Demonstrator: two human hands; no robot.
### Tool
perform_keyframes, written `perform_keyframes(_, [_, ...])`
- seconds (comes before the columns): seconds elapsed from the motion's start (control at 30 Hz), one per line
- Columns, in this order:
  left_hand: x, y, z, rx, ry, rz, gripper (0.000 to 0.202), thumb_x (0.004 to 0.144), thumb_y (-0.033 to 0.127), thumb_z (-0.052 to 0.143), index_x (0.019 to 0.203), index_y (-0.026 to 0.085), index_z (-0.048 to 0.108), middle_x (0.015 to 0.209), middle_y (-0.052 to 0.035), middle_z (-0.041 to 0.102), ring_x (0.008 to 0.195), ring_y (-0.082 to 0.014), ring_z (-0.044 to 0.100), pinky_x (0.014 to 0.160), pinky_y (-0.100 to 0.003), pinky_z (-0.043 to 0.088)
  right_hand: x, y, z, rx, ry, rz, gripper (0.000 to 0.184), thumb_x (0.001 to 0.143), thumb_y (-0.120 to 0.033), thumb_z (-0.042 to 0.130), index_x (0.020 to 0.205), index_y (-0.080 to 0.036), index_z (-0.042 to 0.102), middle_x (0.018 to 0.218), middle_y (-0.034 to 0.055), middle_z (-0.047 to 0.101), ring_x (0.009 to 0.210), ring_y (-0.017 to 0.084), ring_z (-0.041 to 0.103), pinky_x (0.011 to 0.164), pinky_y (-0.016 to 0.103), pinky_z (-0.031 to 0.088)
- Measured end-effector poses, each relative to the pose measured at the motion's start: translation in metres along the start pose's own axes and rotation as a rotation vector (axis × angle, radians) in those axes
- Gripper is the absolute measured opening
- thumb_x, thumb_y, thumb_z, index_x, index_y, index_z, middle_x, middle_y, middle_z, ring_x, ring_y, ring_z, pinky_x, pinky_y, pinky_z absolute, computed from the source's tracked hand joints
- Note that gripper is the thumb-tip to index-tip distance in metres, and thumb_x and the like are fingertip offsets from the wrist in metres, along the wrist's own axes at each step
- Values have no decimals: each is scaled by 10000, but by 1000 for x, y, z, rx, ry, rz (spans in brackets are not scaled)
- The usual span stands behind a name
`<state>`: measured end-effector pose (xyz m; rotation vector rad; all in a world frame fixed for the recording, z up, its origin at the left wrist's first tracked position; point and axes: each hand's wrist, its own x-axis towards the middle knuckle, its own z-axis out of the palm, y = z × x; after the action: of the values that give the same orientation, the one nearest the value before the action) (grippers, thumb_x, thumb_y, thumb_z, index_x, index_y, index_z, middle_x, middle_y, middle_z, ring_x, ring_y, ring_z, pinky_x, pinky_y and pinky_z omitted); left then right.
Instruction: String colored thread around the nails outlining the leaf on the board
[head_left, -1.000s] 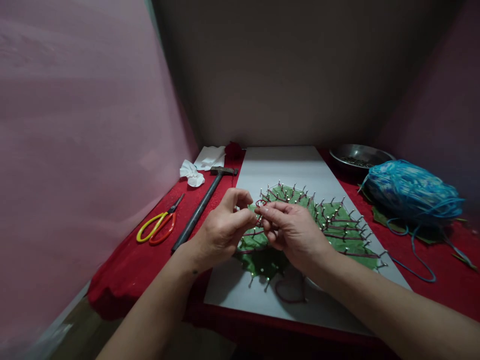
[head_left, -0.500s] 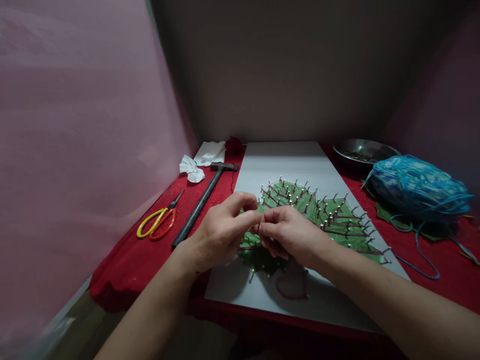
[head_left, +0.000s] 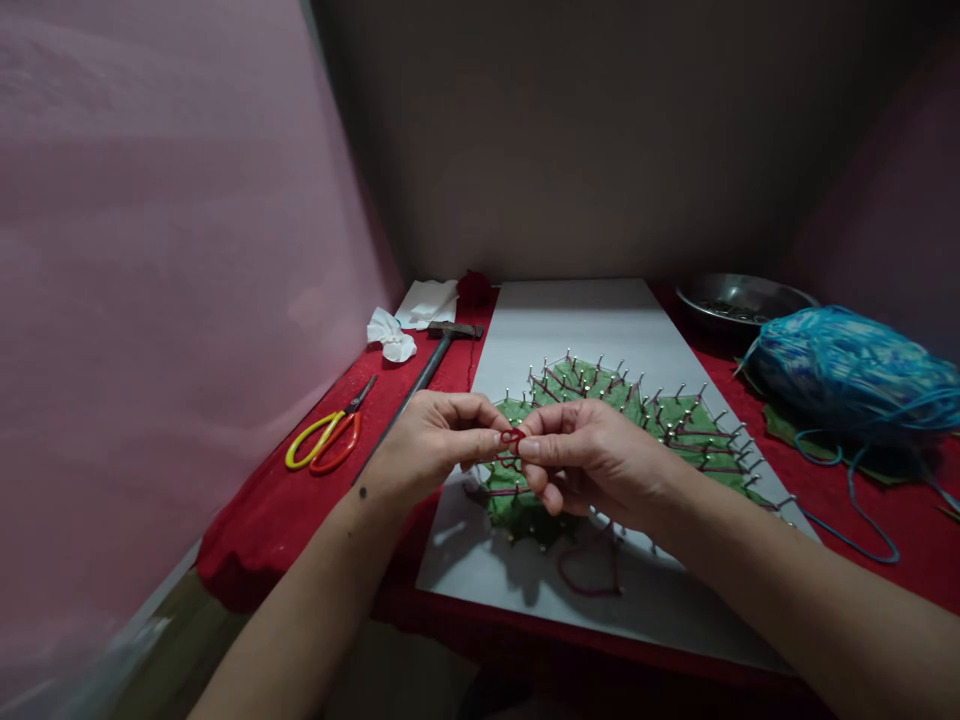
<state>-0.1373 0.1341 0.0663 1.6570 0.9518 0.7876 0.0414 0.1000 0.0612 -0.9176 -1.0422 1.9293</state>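
Observation:
Between my two hands is a small loop of dark red yarn [head_left: 511, 437]. My left hand [head_left: 442, 440] pinches it from the left with thumb and forefinger. On the other side, my right hand [head_left: 581, 450] pinches the same yarn, its remaining fingers curled. Both hands are raised over a green leaf shape [head_left: 536, 525] ringed with nails and strung with red yarn, which lies on a white board [head_left: 555, 315]. My hands hide the leaf's middle. A loose curve of red yarn [head_left: 574, 585] lies on the board's near part.
On the red cloth [head_left: 262, 530] at left lie yellow-and-red-handled scissors [head_left: 328, 440], a hammer [head_left: 431, 365], crumpled white tissue [head_left: 391, 335] and, farther back, a red yarn ball [head_left: 474, 288]. At right are a metal bowl [head_left: 791, 298] of nails and blue yarn [head_left: 855, 365] with a trailing strand.
My hands have drawn slightly apart and lifted a little, and the red yarn loop now shows between my fingertips. The whole view has shifted slightly.

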Motion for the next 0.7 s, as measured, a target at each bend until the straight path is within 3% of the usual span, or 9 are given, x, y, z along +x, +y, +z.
perform_keyframes(0.2, [0,3,1,-42,44,-13,124,703,248,699,721,127,676,614,-6,588,530,-82,473,494,-212,369,-1,0,5,-50,47,-56,208,696,-301,693,663,-147,556,546,0,598,403,75,527,317,161,316])
perform_keyframes(0.3, [0,4,2,44,72,-3,125,716,249,686,737,126,684,649,-10,603,536,-78,482,496,-208,382,0,2,5,-97,101,-73,168,731,-273,642,652,-148,561,585,9,605,419,74,526,324,168,307])
perform_keyframes(0.5, [-1,3,9,174,127,74,99,738,228,662,743,134,693,665,5,618,543,-58,496,494,-171,397,6,9,3,-212,246,-172,68,657,-179,654,619,-152,604,516,-19,551,421,66,487,357,183,326])
perform_keyframes(0.7, [1,3,15,28,177,-84,143,708,263,685,732,122,682,562,16,593,456,-53,473,408,-160,357,7,12,8,-239,333,-292,47,690,-197,619,680,-164,587,504,-37,546,407,80,491,350,194,369])
